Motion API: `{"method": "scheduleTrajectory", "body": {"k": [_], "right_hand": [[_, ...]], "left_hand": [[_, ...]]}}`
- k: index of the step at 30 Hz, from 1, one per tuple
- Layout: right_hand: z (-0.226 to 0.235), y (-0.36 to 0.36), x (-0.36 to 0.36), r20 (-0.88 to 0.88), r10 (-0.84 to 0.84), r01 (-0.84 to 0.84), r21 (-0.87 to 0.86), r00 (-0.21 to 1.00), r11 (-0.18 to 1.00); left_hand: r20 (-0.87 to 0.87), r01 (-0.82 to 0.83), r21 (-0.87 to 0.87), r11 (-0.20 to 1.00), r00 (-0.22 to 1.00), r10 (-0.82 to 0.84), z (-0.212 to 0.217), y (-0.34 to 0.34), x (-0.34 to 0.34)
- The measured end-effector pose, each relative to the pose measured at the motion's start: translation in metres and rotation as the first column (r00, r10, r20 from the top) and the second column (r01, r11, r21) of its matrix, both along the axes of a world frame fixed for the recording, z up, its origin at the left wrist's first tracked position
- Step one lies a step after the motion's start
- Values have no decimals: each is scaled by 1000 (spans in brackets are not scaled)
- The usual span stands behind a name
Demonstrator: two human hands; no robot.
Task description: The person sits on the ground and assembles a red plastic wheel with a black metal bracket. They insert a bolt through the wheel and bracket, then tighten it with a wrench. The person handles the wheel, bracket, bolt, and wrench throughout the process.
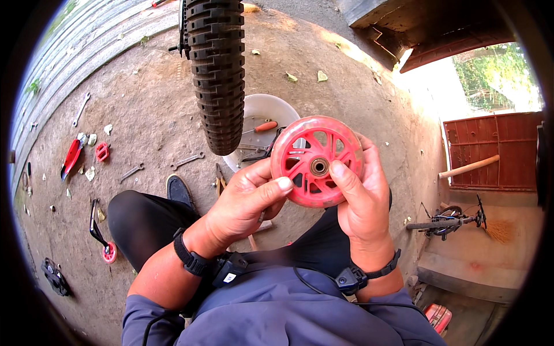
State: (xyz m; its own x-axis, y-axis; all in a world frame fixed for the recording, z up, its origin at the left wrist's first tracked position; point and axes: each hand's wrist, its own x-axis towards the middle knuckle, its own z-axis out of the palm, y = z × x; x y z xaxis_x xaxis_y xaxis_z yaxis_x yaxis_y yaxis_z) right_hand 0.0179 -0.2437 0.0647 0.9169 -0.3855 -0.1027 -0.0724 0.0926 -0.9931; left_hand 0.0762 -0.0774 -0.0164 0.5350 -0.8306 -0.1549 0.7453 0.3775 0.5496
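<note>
A red scooter wheel (318, 130) with a spoked hub and a clear reddish tyre is held up before my chest, its flat side toward me. A metal bearing (319, 166) sits in its centre. My left hand (251, 193) grips the wheel's lower left rim, thumb on the near side. My right hand (366, 193) is closed round the right side, with its thumb tip beside the bearing. The fingers behind the wheel are partly hidden. Beyond the wheel, a white tub (271, 104) holds an orange-handled screwdriver (266, 126) and dark tools.
A knobby bicycle tyre (216, 69) hangs in front of me. On the ground at left lie spanners (187, 161), a red pedal (102, 151), a red and black piece (72, 157) and a fork with a small wheel (109, 252). A bicycle (447, 222) lies at right.
</note>
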Motion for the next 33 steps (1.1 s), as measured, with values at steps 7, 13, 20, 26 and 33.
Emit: {"method": "scheduleTrajectory", "body": {"k": [7, 13, 20, 26, 33], "right_hand": [[1, -2, -2, -64, 17, -14, 40, 998, 999], [1, -2, -2, -71, 14, -13, 16, 997, 1000], [1, -3, -3, -82, 10, -10, 6, 997, 1000], [3, -3, -2, -74, 22, -24, -21, 997, 1000], [4, -3, -1, -85, 36, -42, -63, 996, 997]], "left_hand": [[-7, 1, 7, 1000, 1000, -1, 0, 0, 1], [-1, -14, 21, 1000, 1000, 14, 1, -1, 0], [-2, -16, 14, 1000, 1000, 16, -2, -2, -2], [7, -7, 23, 1000, 1000, 7, 0, -2, -1], [36, 22, 27, 999, 999, -23, 1, 2, 1]]}}
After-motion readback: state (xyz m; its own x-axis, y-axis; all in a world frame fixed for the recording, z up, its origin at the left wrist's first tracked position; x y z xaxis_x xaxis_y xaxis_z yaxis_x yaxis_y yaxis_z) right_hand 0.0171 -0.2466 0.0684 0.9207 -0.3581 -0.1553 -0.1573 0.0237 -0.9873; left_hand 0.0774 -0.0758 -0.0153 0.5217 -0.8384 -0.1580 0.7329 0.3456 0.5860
